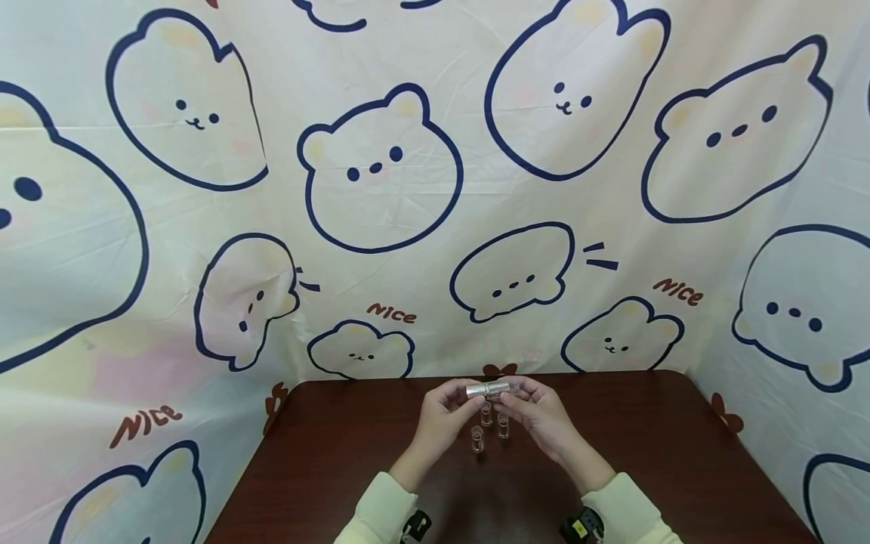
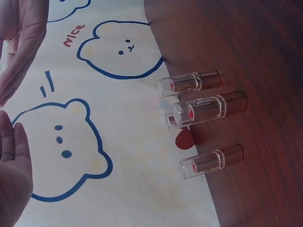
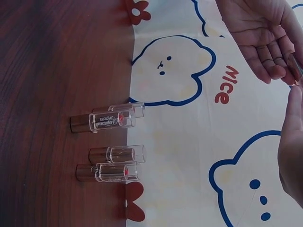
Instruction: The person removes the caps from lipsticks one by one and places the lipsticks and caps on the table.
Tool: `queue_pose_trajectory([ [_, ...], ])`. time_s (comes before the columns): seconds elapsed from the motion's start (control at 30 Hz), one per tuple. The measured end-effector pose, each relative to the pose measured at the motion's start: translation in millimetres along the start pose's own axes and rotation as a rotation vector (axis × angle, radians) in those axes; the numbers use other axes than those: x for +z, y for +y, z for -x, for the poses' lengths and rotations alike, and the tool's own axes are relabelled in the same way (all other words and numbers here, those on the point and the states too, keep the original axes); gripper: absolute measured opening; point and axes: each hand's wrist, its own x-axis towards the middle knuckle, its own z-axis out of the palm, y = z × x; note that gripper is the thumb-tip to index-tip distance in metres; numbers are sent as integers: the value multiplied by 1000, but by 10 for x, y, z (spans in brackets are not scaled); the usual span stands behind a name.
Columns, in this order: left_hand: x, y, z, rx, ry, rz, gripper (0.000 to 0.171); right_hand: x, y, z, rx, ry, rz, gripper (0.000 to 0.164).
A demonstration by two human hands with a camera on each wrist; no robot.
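Observation:
In the head view, both hands hold a lipstick tube [image 1: 486, 389] level over the far part of the table. My left hand [image 1: 443, 409] pinches its shiny silver end between thumb and fingers. At the clear end, my right hand [image 1: 541, 417] grips it the same way. Several lipsticks with clear caps stand upright below the hands; one lipstick [image 1: 477, 440] is nearest to me, another lipstick [image 1: 503, 427] stands to its right. The left wrist view shows lipsticks [image 2: 208, 161] with reddish tips inside; there the held tube is out of sight.
The dark brown wooden table [image 1: 326, 468] ends at a cloth backdrop [image 1: 435, 340] printed with bear outlines. The same cloth hangs along the left and right sides. Pale sleeves and wrist-worn cameras [image 1: 416, 525] are at the bottom of the head view.

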Motion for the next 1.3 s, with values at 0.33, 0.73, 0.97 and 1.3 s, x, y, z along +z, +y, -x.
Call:
queue_pose_trajectory([
  [0.33, 13, 38, 19, -30, 26, -38, 22, 0, 26, -6, -4, 49, 26, 34],
  [0.73, 8, 56, 40, -46, 20, -45, 22, -24, 31, 0, -29, 22, 50, 29],
  [0.97, 16, 46, 50, -37, 26, -35, 21, -17, 27, 7, -14, 39, 68, 31],
  [1.3, 16, 40, 46, -18, 14, -43, 21, -44, 22, 15, -30, 20, 87, 33],
])
